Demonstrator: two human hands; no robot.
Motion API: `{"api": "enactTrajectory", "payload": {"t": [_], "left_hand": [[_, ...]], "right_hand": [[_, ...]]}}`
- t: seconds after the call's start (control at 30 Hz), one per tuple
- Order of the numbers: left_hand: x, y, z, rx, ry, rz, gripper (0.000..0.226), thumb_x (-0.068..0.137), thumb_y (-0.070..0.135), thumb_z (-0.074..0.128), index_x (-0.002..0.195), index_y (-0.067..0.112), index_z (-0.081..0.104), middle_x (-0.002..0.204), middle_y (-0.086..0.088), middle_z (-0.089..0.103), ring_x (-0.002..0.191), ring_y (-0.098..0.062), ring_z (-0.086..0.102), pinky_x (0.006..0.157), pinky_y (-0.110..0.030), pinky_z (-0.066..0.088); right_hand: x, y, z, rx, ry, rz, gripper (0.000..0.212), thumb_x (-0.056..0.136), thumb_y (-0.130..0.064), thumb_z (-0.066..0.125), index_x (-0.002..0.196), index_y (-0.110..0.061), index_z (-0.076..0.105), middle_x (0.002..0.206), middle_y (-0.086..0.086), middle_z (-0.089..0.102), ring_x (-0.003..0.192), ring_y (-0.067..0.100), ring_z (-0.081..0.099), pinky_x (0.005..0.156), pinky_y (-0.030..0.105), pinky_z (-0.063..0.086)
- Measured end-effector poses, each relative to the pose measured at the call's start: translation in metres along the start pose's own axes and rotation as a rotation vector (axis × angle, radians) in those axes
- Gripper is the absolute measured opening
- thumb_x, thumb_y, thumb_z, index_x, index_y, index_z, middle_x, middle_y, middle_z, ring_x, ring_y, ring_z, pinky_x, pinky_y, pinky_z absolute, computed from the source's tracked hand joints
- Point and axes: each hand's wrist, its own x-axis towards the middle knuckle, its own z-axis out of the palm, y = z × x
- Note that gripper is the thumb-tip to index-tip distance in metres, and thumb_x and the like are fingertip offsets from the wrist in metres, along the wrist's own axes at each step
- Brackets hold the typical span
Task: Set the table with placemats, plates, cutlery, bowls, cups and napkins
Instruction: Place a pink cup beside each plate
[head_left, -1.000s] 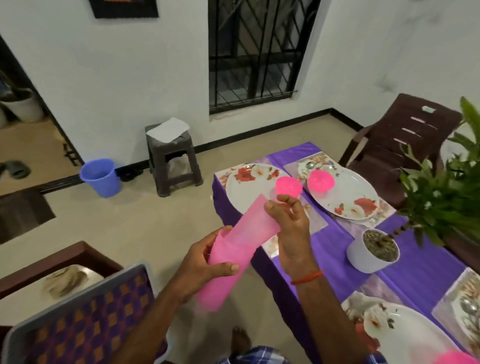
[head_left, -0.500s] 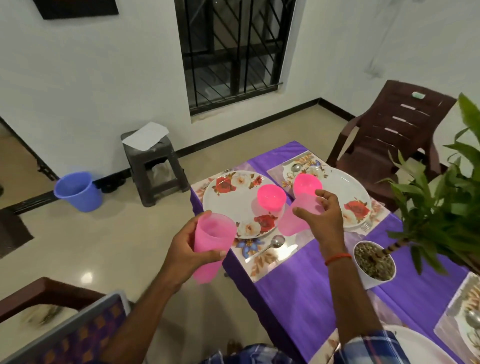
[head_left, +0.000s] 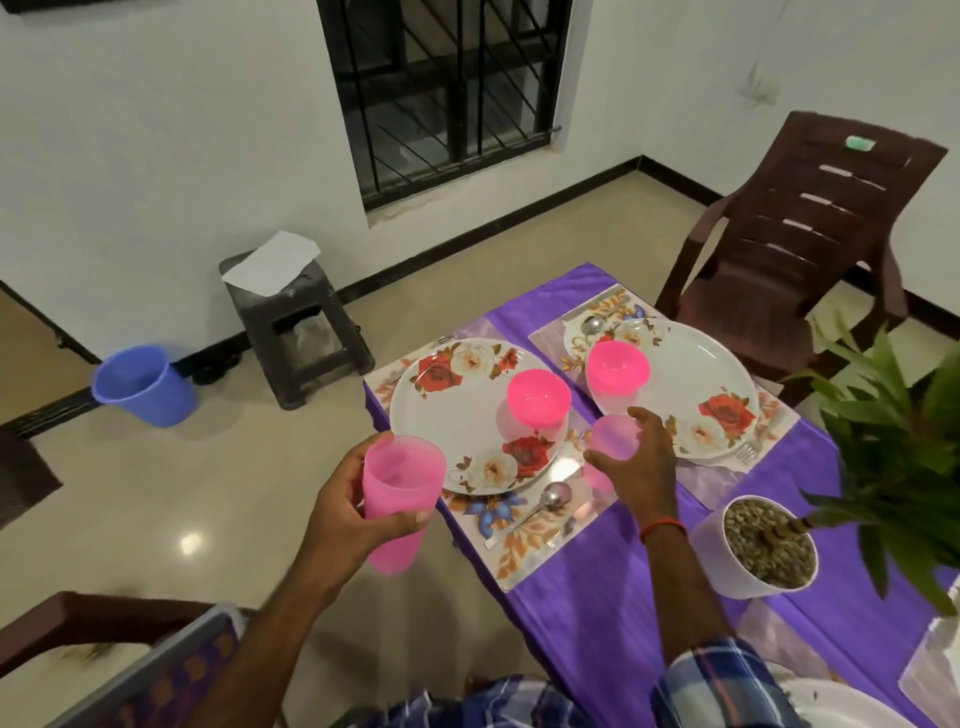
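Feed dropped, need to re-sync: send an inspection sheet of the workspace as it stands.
Surface: purple cloth covering the table.
Job's things: left plate holds left bowl, right plate holds right bowl, both pink; spoon on near placemat; fork beside right plate.
Clutter: potted plant on cloth.
Grippers: left hand grips pink cup off the table; right hand grips second cup between plates.
Cables: nothing seen.
Surroundings: chair, stool with paper, bucket, barred window.

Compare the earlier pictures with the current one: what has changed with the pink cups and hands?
The right hand pulled one pink cup out of another and carried it down toward the placemat, between the two plates, gripping it still. The left hand keeps holding the other pink cup beside the table. Plates, pink bowls and spoons stayed put.
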Motion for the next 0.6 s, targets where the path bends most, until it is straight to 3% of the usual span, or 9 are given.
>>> {"api": "enactTrajectory", "payload": {"t": [0.17,0.3,0.43,0.6], "left_hand": [[0.019,-0.002,-0.007,-0.007,-0.019,-0.026,0.107,0.036,0.060,0.093,0.133,0.043,0.051,0.126,0.016,0.061,0.111,-0.024,0.063,0.073,-0.033,0.063],[0.045,-0.004,-0.017,-0.028,-0.060,-0.057,0.114,0.034,0.066,0.095,0.136,0.041,0.051,0.125,0.016,0.062,0.112,-0.023,0.064,0.079,-0.040,0.064],[0.081,-0.003,-0.037,-0.077,-0.126,-0.049,0.103,0.040,0.050,0.098,0.134,0.044,0.054,0.118,0.022,0.066,0.110,-0.017,0.065,0.078,-0.037,0.064],[0.125,0.012,-0.080,-0.109,-0.149,0.008,0.095,0.052,0.031,0.101,0.133,0.048,0.053,0.117,0.026,0.064,0.109,-0.010,0.065,0.076,-0.032,0.062]], "right_hand": [[-0.011,0.002,0.000,0.002,-0.010,0.071,0.102,0.064,-0.033,0.095,0.147,-0.018,0.037,0.147,0.010,0.044,0.134,0.032,0.044,0.104,0.047,0.045],[-0.014,-0.013,0.003,-0.228,0.146,0.016,0.119,0.055,-0.070,0.082,0.150,-0.023,0.029,0.156,0.015,0.034,0.141,0.038,0.035,0.107,0.063,0.039],[0.004,-0.075,0.022,-0.366,0.308,-0.195,0.103,0.066,-0.074,0.071,0.146,-0.017,0.040,0.153,0.019,0.036,0.142,0.039,0.032,0.109,0.061,0.029],[0.039,-0.179,0.075,-0.250,0.283,-0.465,0.060,0.081,-0.061,0.070,0.124,-0.020,0.061,0.134,0.009,0.056,0.133,0.032,0.045,0.109,0.047,0.034]]}}
